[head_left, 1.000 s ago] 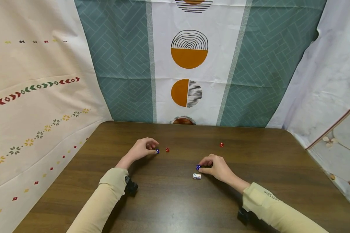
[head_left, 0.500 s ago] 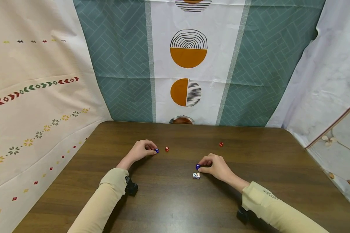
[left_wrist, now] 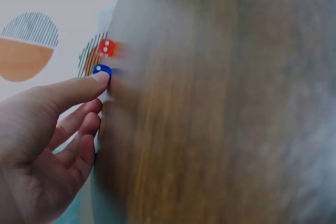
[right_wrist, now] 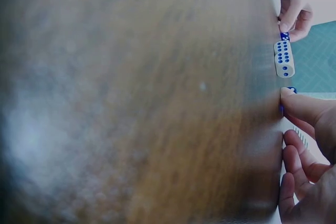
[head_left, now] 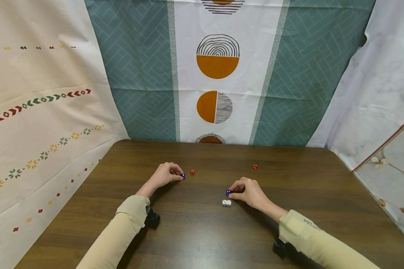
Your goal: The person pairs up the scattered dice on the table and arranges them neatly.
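Note:
My left hand (head_left: 165, 174) pinches a blue die (head_left: 183, 176) between thumb and index finger, low over the left part of the table. In the left wrist view the thumb covers much of that blue die (left_wrist: 101, 69), and its other fingers are loosely curled. Just right of it in the head view lies a red die (head_left: 192, 172). Nearer the middle, my right hand (head_left: 250, 191) pinches another blue die (head_left: 228, 192), its thumb hiding part of it in the right wrist view. Two white dice (head_left: 226, 203) sit side by side just in front of that blue die.
Another red die (head_left: 255, 166) lies farther back on the right of the brown wooden table (head_left: 202, 239). Patterned cloths (head_left: 148, 74) hang behind the table and along both sides.
The left hand has shifted slightly right and nearer with its blue die, toward the red die's side. The right hand and the other dice have stayed in place.

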Motion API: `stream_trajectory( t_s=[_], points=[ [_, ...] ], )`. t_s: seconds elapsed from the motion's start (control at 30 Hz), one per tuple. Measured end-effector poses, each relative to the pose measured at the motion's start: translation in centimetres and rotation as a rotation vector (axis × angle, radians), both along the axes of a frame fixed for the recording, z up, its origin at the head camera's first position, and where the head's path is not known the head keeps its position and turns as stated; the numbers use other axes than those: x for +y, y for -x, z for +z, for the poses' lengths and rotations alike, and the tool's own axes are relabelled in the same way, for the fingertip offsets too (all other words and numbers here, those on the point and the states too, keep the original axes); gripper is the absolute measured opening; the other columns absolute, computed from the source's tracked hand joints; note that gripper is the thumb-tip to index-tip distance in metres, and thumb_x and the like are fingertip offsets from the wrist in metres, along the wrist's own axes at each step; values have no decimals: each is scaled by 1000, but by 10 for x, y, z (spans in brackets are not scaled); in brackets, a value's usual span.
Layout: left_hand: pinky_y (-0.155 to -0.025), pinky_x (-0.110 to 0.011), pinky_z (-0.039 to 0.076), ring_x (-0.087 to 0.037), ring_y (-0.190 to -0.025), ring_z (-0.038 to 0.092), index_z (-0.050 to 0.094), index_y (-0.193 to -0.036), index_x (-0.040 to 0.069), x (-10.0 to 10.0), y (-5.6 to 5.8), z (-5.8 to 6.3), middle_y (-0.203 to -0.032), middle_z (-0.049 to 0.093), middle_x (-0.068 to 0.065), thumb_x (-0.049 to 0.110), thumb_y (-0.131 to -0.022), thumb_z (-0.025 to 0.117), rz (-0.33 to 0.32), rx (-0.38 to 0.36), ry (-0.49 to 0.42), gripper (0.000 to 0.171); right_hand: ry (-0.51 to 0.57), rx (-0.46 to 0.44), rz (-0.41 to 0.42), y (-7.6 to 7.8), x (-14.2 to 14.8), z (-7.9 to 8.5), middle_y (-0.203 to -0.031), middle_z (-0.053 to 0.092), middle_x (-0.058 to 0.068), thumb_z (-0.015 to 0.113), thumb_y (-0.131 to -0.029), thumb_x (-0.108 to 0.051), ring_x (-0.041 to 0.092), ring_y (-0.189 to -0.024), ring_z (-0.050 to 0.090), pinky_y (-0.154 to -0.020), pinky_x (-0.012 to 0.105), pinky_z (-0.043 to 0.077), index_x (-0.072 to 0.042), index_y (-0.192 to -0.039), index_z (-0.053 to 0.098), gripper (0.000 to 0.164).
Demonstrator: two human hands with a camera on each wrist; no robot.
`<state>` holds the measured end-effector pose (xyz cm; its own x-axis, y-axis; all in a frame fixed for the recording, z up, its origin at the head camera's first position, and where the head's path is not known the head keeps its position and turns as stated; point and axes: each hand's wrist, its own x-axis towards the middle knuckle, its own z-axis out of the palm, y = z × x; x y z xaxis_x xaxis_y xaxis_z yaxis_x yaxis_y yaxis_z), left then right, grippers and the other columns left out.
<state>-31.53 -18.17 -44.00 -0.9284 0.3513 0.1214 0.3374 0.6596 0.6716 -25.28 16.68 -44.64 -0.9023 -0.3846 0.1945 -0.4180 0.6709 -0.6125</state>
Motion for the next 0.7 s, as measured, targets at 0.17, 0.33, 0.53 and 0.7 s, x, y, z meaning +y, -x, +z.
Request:
stream_trajectory(
  t_s=[0.17,0.33,0.53,0.7],
  points=[
    [-62,-26,47,-11,-70,56,76,-89,9,11,-6,0,-83,69,-4,13,-81,81,19,-11,-13,10,1,-7,-4,0,0,0,-83,65,-4,83,-79,-21,8,-76,55,-67,22,45,-19,-88,78,10],
    [-58,-25,48,-10,-65,56,76,-88,9,24,-12,0,-79,69,-3,12,-81,81,18,-18,-22,9,-1,-12,-2,0,0,0,-84,66,-4,83,-79,-20,9,-75,55,-67,22,45,-19,-87,78,10],
    [-56,-23,47,-8,-63,54,75,-88,9,43,-18,0,-78,69,-3,12,-81,80,-29,-11,-8,9,-2,-17,-3,0,-1,1,-84,66,-3,83,-79,-20,10,-76,56,-68,22,45,-18,-87,78,10],
    [-57,-22,46,-8,-62,54,76,-88,10,60,-23,1,-76,68,-2,13,-82,80,-75,-24,-16,8,-7,-14,0,1,-1,2,-84,66,-4,83,-79,-20,9,-75,55,-67,21,45,-18,-87,78,10]
  ],
)
